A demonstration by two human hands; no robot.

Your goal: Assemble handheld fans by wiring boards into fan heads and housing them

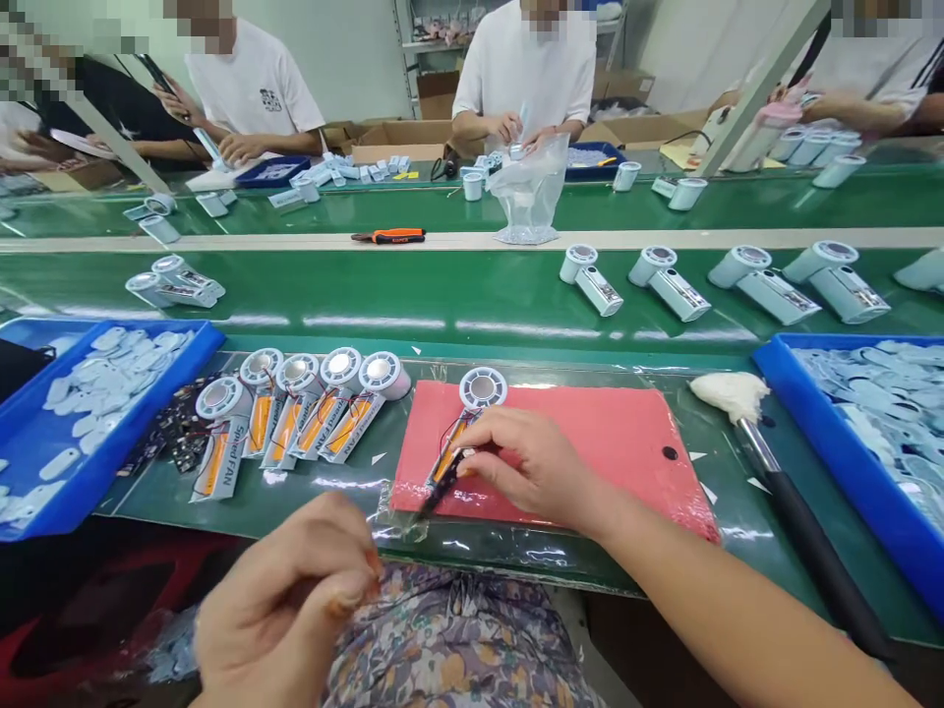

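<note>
Right hand (pixel 537 467), reaching from lower right, pinches a black strip (pixel 441 486) by the fan (pixel 483 387) on the red mat (pixel 626 433), mid-frame; left hand (pixel 291 590) curls, lower left; its grip I cannot tell.

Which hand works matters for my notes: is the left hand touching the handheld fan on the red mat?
No, green tabletop shows between the left hand and the handheld fan.

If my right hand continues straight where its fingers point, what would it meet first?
Your right hand, pinching a dark strip, would likely meet the open fan handle on the red mat first; they may be touching, as depth is unclear.
</note>
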